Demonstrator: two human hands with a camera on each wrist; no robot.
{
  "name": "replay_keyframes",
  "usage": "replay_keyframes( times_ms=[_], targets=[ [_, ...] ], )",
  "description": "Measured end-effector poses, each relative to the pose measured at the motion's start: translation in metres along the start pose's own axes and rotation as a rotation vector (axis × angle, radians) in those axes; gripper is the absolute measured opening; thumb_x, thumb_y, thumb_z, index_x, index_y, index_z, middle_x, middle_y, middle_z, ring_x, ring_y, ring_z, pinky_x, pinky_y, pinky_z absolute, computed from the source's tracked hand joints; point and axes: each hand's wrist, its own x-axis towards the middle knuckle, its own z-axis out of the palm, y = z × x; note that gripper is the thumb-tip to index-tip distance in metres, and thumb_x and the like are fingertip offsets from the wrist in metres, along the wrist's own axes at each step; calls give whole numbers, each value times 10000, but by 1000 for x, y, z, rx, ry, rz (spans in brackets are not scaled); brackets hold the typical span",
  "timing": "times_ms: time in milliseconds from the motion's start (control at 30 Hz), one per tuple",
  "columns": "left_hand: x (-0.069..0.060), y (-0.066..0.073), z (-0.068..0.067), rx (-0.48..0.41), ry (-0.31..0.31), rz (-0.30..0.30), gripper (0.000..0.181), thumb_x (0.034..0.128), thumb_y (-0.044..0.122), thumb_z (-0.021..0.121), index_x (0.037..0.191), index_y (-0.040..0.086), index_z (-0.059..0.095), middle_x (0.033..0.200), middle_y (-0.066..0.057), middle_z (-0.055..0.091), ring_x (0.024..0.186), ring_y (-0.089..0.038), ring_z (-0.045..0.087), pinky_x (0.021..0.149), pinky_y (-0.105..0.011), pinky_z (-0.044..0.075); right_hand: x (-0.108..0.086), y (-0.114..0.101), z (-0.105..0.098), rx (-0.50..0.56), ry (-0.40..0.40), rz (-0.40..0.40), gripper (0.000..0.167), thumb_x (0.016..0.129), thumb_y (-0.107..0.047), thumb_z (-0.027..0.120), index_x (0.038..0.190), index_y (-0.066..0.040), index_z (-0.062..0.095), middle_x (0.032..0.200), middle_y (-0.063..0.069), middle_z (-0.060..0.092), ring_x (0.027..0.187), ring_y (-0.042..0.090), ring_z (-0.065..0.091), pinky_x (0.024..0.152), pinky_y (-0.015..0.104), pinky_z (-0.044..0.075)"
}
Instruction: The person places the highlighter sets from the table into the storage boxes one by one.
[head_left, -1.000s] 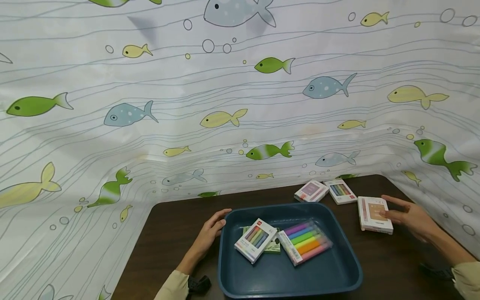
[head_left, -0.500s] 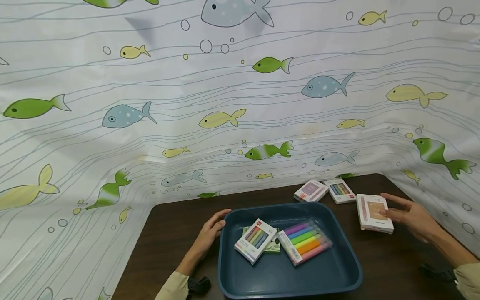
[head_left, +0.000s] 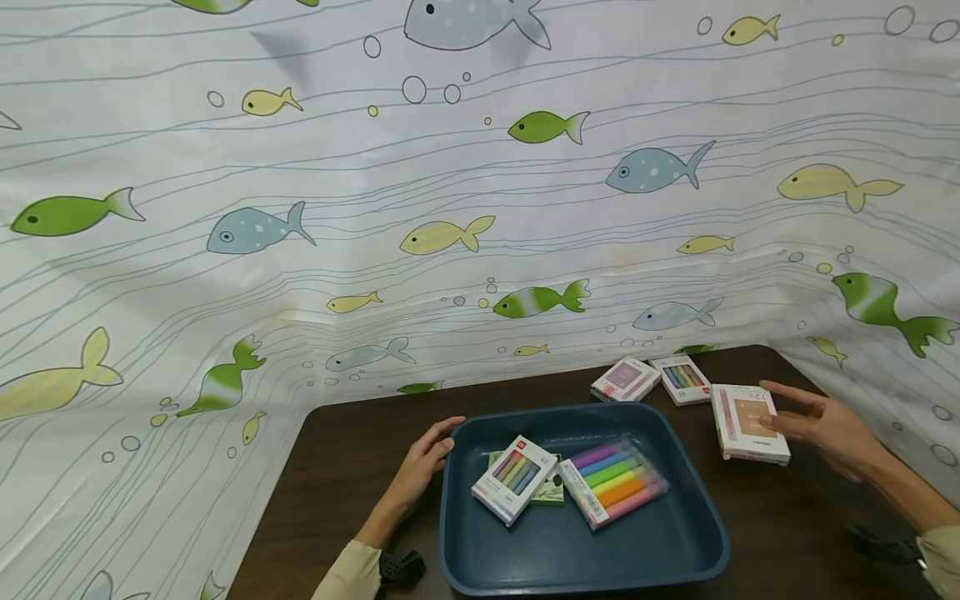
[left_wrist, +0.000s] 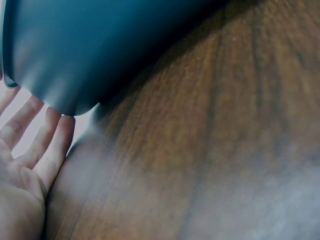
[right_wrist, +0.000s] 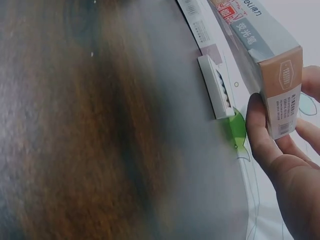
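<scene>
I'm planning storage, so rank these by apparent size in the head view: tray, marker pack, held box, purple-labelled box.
Tray
Marker pack and held box, too alike to rank
Purple-labelled box, though it's farther back

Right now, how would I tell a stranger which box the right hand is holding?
Find the big blue tray on the dark table. To its right, the right hand holds a white box. Its tan panel sets it apart from the purple-panelled box and the box with coloured sticks showing, both farther back.
</scene>
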Motion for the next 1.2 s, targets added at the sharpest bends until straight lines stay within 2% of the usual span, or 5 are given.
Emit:
replay_keyframes(
  times_ms=[300, 633, 767, 1000, 1200],
  targets=[
    [2, 2, 1, -3, 0, -20, 446, 1119, 240, 433, 1544, 103, 433, 1505, -155, 456, 1263, -333, 549, 954, -418, 520, -5, -12, 5, 24, -15, 10, 794, 999, -181, 696, 1599, 25, 219, 1475, 355, 291, 1015, -5, 583, 765, 267, 542],
    [4, 5, 1, -9, 22, -22, 443, 1116, 248, 440, 1539, 119, 448, 1505, -141, 459, 1262, -328, 548, 950, -413, 522, -8, -42, 9, 53, -63, -11, 773, 999, -202, 696, 1622, -80, 255, 1550, 386, 179, 1338, 681, 224, 778, 203, 502],
    [1, 5, 2, -4, 27, -34, 451, 1114, 253, 446, 1537, 99, 444, 1518, -154, 440, 1260, -336, 546, 943, -414, 525, -10, -48, 16, 71, -77, -27, 733, 1005, -189, 685, 1618, -111, 292, 1520, 322, 279, 1349, 626, 278, 799, 268, 538],
    [-1, 3, 3, 3, 27, -42, 444, 1113, 269, 451, 1534, 127, 455, 1526, -151, 437, 1270, -319, 544, 951, -409, 520, -17, -51, 27, 96, -100, -79, 655, 1014, -120, 659, 1595, -117, 357, 1379, 70, 503, 1147, 4, 560, 812, 370, 570],
    [-1, 5, 3, -2, 32, -52, 433, 1115, 265, 445, 1531, 145, 461, 1532, -130, 430, 1277, -304, 538, 963, -409, 513, -18, -56, 34, 132, -128, -101, 637, 1020, -99, 641, 1592, -112, 361, 1410, 137, 486, 1145, 3, 567, 806, 401, 577]
  ],
)
